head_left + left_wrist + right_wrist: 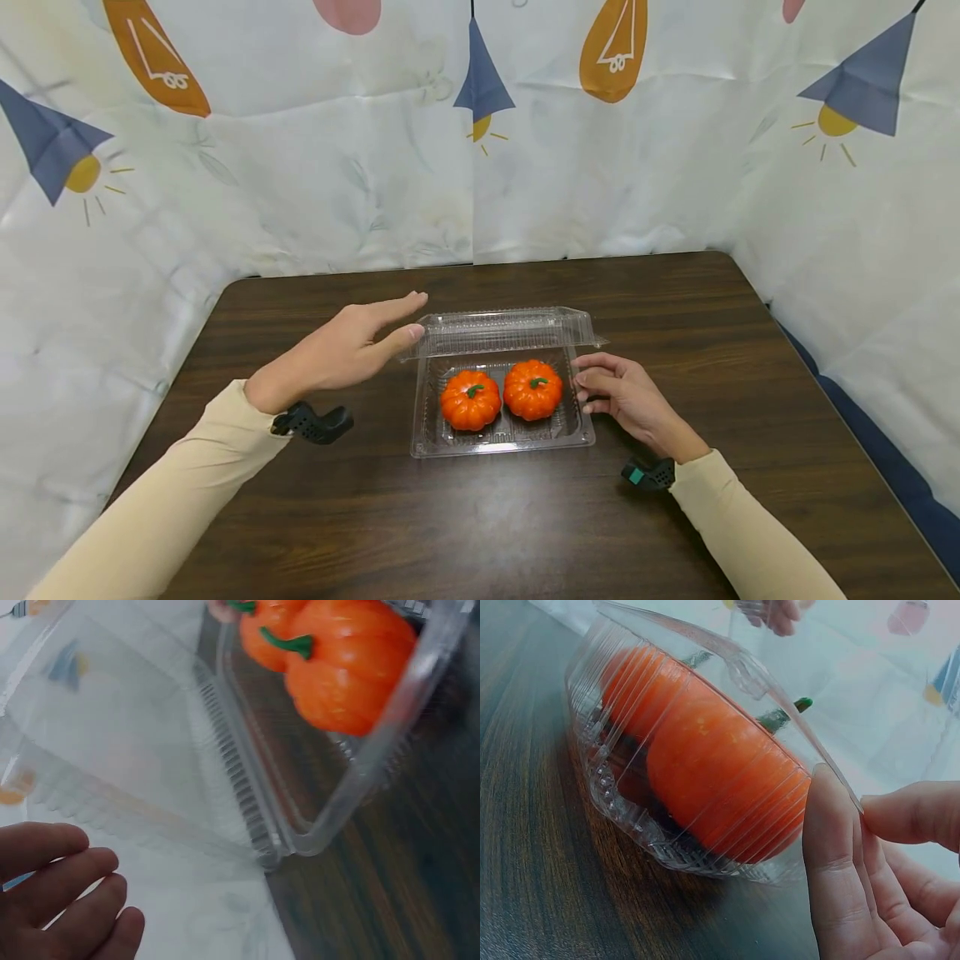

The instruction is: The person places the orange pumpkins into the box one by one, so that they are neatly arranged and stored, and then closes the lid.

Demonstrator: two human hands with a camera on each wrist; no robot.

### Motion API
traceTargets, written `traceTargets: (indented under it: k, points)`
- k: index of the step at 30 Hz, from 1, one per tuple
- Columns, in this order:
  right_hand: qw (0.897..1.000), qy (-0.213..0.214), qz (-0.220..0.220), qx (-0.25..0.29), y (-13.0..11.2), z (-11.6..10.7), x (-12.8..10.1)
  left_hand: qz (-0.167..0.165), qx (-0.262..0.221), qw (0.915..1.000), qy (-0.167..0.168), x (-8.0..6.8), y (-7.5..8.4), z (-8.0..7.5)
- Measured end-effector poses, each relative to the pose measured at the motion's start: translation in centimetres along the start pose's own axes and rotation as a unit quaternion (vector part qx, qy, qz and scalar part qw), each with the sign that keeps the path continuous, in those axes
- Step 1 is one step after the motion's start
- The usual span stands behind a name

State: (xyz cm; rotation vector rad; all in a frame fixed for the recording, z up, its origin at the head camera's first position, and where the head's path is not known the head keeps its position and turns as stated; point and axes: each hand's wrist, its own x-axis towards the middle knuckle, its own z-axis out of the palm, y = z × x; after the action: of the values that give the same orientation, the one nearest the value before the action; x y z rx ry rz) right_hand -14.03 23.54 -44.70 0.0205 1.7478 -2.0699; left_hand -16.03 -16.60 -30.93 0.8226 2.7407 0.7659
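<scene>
A clear plastic clamshell box (502,451) lies on the table, its hinged lid (510,329) raised at the far side. Inside the base sit two small orange pumpkins, a left one (470,402) and a right one (533,390), each with a green stem. My left hand (345,346) hovers by the lid's left end, fingers extended and holding nothing. At the box's right side, my right hand (622,392) pinches the rim between thumb and fingers; the right wrist view shows the thumb (915,814) against that thin edge.
The dark wooden table (375,533) extends around the box on all sides. Behind it hangs a white curtain (300,183) printed with lamps and bulbs, which also runs along the left and right. Dark blue fabric (870,433) shows beyond the right table edge.
</scene>
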Motion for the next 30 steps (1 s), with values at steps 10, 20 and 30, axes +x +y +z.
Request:
traceTargets:
  k: [10,20,30]
  points:
    - [1.0,-0.011,-0.003,0.003,0.1,-0.2,0.1,0.045,0.071,0.9964,-0.002,-1.2,0.3,2.0]
    - [1.0,-0.007,-0.003,-0.009,-0.1,-0.1,-0.1,0.095,0.167,0.981,0.026,-2.4,-0.3,4.1]
    - [1.0,-0.007,-0.003,-0.006,-0.2,-0.1,-0.3,0.195,0.247,0.9456,0.081,-2.9,-1.3,7.2]
